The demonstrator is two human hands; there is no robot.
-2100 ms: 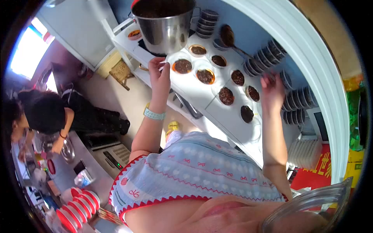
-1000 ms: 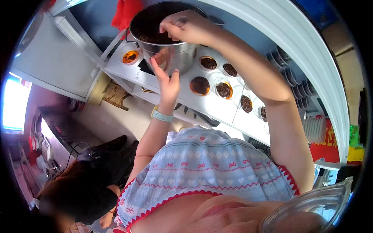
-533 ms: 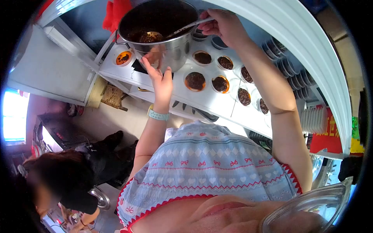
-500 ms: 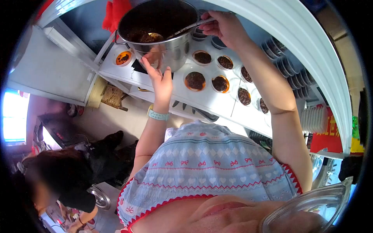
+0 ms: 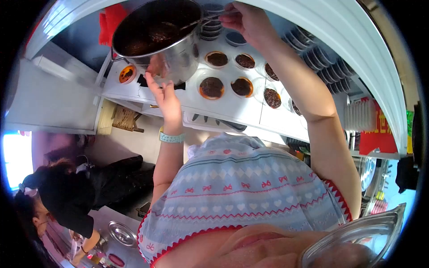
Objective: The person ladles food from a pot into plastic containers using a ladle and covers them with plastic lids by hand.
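Observation:
A large steel pot (image 5: 181, 67) holds a dark, oily sauce with bits in it. My right hand (image 5: 245, 23) grips the end of a long metal ladle handle (image 5: 193, 24) that reaches over the rim; the ladle's bowl is hidden in the sauce. My left hand (image 5: 167, 100) is at the pot's near side, thumb and fingers apart; whether the fingertips touch the steel I cannot tell. Right of the pot stand several round tubs of dark sauce, among them one tub (image 5: 211, 87) with an orange oil edge. Left of it is another tub (image 5: 127, 74), mostly orange inside.
Stacked tubs (image 5: 211, 29) stand behind the pot, and more stacks (image 5: 328, 62) line the right side. White lids (image 5: 359, 117) are piled by a red sign (image 5: 380, 134). A person (image 5: 67, 196) in black works at lower left beside a metal lid (image 5: 122, 233).
The shiny ladle bowl seen inside the pot before is now down in the sauce. My view has shifted, so the pot and tubs appear further left.

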